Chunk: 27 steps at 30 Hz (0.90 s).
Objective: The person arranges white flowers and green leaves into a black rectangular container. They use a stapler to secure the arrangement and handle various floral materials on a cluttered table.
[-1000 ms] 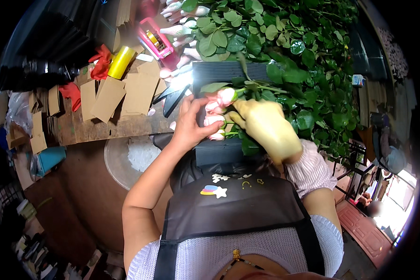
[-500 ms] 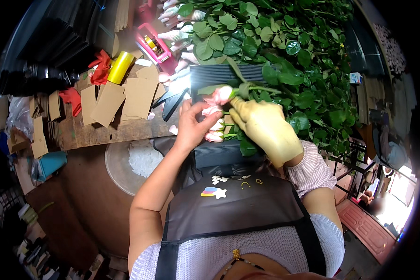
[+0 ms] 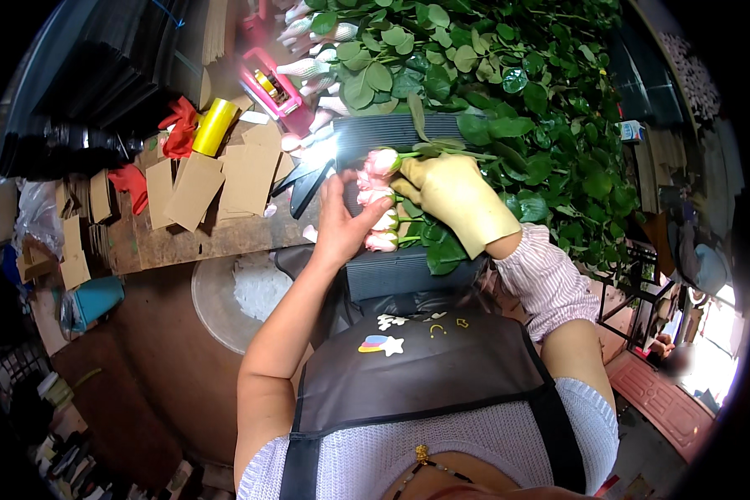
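Several pale pink roses (image 3: 375,197) lie stacked in a column on a dark ridged board (image 3: 367,133), their heads to the left and stems to the right. My bare left hand (image 3: 340,223) cups the heads from the left, its thumb across the middle blooms and its fingers partly hidden behind them. My right hand (image 3: 454,198), in a cream rubber glove, is closed at the stem just right of the top rose (image 3: 382,162). Its fingertips are partly hidden. Green leaves (image 3: 446,254) spread out below the glove.
A big heap of leafy stems (image 3: 542,108) covers the far right. White-netted flower heads (image 3: 308,67) lie beside a pink tape dispenser (image 3: 275,96). Cardboard pieces (image 3: 196,187), a yellow roll (image 3: 214,127) and black scissors (image 3: 307,187) are on the left. Below stands a round tub (image 3: 212,304).
The top rose has come left and slightly down, settling in line with the other heads. My gloved right hand has shifted left with it; my left hand stays by the blooms.
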Available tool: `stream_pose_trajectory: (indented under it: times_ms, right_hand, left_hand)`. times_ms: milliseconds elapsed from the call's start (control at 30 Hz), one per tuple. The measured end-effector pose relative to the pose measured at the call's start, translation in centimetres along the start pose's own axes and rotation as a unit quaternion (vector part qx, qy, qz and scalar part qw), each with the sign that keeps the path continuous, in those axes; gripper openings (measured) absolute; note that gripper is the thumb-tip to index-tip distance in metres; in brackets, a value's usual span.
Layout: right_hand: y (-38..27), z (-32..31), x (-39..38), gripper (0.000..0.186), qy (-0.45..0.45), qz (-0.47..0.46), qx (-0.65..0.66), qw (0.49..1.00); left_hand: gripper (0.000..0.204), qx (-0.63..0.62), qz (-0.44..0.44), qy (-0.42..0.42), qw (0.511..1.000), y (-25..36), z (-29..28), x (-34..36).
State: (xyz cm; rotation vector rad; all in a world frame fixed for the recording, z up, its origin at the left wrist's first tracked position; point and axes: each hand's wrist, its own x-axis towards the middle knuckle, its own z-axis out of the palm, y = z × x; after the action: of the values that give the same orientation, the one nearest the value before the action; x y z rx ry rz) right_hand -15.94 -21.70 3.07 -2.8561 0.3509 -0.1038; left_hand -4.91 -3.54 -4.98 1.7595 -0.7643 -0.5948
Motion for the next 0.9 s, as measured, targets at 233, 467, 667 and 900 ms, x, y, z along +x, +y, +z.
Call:
stream_pose_trajectory:
  times_ms: [233, 467, 667, 900]
  right_hand:
    - [0.7, -1.7, 0.7, 0.028, -0.052, -0.029, 0.06, 0.996]
    - [0.5, -0.7, -0.2, 0.021, -0.042, -0.015, 0.024, 0.999]
    - [-2.6, -6.0, -2.1, 0.019, -0.128, 0.028, 0.02, 0.991]
    - [-1.0, -1.2, -0.8, 0.027, 0.056, 0.072, 0.043, 0.995]
  left_hand:
    - [0.074, -0.023, -0.035, -0.032, 0.999, -0.2, -0.2, 0.2]
    - [0.033, -0.223, -0.163, -0.09, 0.957, 1.4, -0.7, 3.1]
    - [0.03, -0.021, -0.054, 0.011, 0.998, -0.5, -0.2, 2.2]
    - [0.028, -0.027, -0.042, 0.002, 0.999, -0.2, -0.1, 2.4]
